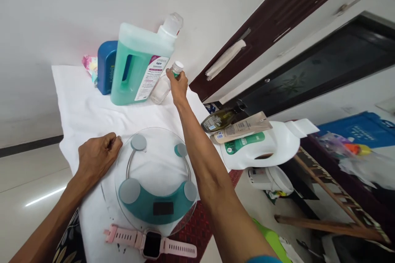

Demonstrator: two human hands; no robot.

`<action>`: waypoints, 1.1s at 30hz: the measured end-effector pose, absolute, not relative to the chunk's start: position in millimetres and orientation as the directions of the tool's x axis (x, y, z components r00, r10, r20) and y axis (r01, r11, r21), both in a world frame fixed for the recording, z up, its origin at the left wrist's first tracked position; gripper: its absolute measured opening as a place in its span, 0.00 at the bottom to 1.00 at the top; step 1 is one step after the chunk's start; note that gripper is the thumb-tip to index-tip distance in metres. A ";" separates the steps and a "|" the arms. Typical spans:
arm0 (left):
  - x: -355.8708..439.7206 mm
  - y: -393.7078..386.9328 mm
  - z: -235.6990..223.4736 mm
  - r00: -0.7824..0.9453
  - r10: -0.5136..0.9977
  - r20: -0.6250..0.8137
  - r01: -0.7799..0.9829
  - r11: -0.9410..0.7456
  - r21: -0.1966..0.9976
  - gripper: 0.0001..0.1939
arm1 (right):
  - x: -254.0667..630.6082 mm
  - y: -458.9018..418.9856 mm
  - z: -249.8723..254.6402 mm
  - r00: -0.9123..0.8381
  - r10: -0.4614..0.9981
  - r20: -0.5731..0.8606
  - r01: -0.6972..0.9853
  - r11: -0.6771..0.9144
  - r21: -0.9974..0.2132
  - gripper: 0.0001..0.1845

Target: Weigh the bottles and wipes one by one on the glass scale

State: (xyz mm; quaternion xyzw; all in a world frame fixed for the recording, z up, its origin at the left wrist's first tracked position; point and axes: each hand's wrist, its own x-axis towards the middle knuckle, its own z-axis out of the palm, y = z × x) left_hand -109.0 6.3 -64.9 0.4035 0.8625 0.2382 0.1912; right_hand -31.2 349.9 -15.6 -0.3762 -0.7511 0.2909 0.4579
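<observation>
My right hand (179, 85) reaches to the back of the white cloth and is closed round the neck of a clear bottle (160, 90) with a white cap. That bottle stands beside a large jug of green liquid (123, 45). Closed in a loose fist, my left hand (98, 152) rests on the cloth at the left edge of a round glass scale (163, 172); whether anything is inside the fist is hidden. In front of the scale lies a pink-strapped smartwatch (152, 244).
Behind the jug stand a blue bottle (106, 65) and a colourful packet (90, 65). To the right are a dark pump bottle (220, 119), a beige tube (243, 128) and a white detergent jug (277, 141). A white bucket (273, 181) sits on the floor.
</observation>
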 end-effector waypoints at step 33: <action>-107.6 -0.7 -55.6 -0.606 0.794 -0.044 0.619 0.506 0.601 0.19 | 143.9 86.1 29.7 -0.365 0.855 0.368 0.188 0.454 -0.871 0.20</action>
